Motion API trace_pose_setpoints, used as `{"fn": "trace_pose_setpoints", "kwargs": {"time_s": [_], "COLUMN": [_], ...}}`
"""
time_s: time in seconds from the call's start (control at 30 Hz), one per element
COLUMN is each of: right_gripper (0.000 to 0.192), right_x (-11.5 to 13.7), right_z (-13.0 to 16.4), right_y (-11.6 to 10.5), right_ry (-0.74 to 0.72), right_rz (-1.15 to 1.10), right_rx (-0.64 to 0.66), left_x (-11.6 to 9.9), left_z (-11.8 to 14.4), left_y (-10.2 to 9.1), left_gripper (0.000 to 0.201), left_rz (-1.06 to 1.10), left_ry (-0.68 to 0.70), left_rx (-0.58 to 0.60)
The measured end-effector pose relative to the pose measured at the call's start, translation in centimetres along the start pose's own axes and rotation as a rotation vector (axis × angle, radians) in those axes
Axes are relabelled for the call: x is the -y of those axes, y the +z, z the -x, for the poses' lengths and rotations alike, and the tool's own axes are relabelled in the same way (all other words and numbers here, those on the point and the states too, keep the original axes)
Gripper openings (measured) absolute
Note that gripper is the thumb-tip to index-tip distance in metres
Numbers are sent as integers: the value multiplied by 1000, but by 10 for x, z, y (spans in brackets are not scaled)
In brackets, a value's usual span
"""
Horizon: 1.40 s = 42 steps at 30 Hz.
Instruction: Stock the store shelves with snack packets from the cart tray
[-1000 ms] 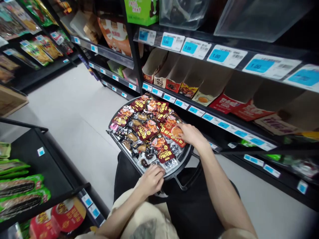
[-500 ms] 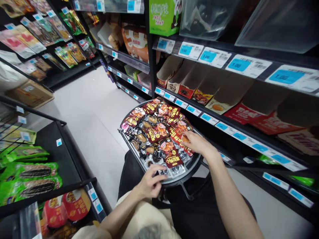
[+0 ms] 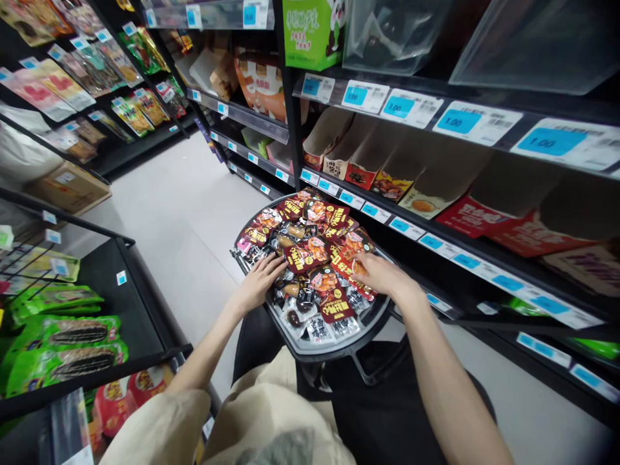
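Observation:
A dark shopping basket with a grey rim [image 3: 310, 347] rests on my lap, heaped with small snack packets. My left hand [image 3: 261, 279] lies over the packets at the basket's left side, fingers stretched out and close together. At the right side, my right hand [image 3: 382, 276] touches a red snack packet [image 3: 345, 263] with its fingers partly extended; I see no grip around it. A maroon snack packet [image 3: 330, 294] lies between the hands. Near the front are a clear-wrapped dark round snack [image 3: 293, 318] and silver-white sachets [image 3: 320, 329].
Shelves with price labels [image 3: 455, 123] run along the right, holding open cardboard display boxes [image 3: 472, 216]. A green panda box [image 3: 314, 32] stands above. Green seed bags [image 3: 84, 330] fill a low rack on the left. Pale floor [image 3: 169, 194] lies between.
My left hand has moved from the basket's near rim forward and left onto the packets, uncovering the silver-white sachets. My right hand stays at nearly the same place on the red packet.

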State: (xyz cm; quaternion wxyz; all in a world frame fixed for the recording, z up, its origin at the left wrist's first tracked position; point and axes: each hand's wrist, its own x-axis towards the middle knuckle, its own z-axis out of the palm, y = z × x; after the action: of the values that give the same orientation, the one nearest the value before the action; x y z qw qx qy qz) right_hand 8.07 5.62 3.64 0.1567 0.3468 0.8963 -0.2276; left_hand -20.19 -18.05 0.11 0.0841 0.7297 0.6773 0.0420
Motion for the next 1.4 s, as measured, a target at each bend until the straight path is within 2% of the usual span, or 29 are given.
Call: {"fn": "trace_pose_setpoints", "kwargs": {"time_s": [0.17,0.3,0.43,0.67,0.8,1.07,1.2,1.3,1.4], "right_gripper": [58,59,61,57,55,53,56,57,56], "right_x": [0,-1,-3,-5,-4,1,5,6,6], "right_z": [1,0,-1,-4,-2,1,4,6,6], "right_y": [0,2,3,3,1,-5,-7,-6,-5], "right_ry": [-2,-10,-14,-24,-16,-23,-9,-6,-7], "right_rz": [-8,-1,1,1,-2,-6,-15,-21,-24], "right_rx": [31,27,17,17,16,28,46,38,35], "left_x": [9,13,13,6,10,18,18,19,24], "left_z": [-12,-24,-28,-31,-30,-6,0,1,4], "left_y": [-8,-16,-21,-30,-34,-30,-26,-25,-23], "left_gripper": [93,93,84,41,21,29,35,39,41], "left_rz": [-59,-110,-121,-134,-65,200,201,170,130], "left_ry": [30,90,161,329,409,429,450,404,365], "left_rx": [97,191,211,182,185,93,39,-19,-24]}}
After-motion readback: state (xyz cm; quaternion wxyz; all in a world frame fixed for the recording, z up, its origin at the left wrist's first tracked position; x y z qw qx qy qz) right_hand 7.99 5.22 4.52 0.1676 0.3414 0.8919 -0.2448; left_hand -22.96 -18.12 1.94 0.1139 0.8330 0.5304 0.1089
